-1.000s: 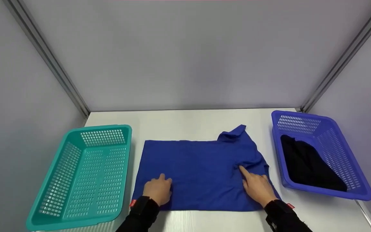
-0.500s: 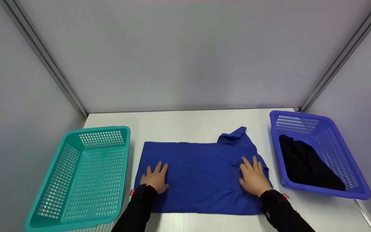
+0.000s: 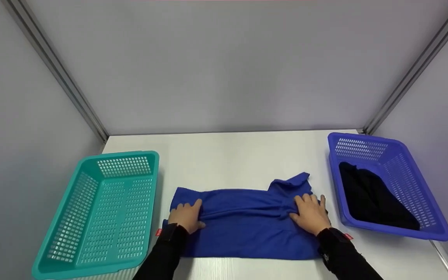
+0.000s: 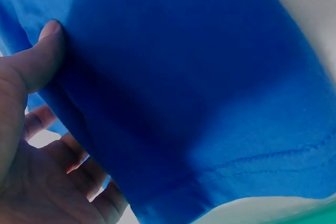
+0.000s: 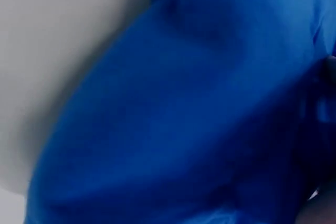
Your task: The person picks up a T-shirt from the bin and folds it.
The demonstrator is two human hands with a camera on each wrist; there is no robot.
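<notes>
A folded blue shirt (image 3: 243, 233) lies on the white table, its collar (image 3: 290, 182) sticking up at the far right corner. A raised crease runs across it between the two hands. My left hand (image 3: 185, 217) grips its left side; in the left wrist view the thumb (image 4: 50, 38) presses on the cloth and the other fingers pass behind it. On the right side, near the collar, my right hand (image 3: 312, 214) grips the shirt with bent fingers. The right wrist view is mostly filled by blue cloth (image 5: 173, 114), with little of the hand showing.
A green plastic basket (image 3: 153, 210) stands left of the shirt, with nothing in it. To the right is a purple basket (image 3: 335, 186) holding a black garment (image 3: 375, 198). Grey panels (image 3: 224, 70) enclose the table at the back and sides.
Both hands went from pointing to spread flat on the shirt, then bent their fingers into it. The shirt's far edge has come nearer, and the flat cloth has gathered into a crease.
</notes>
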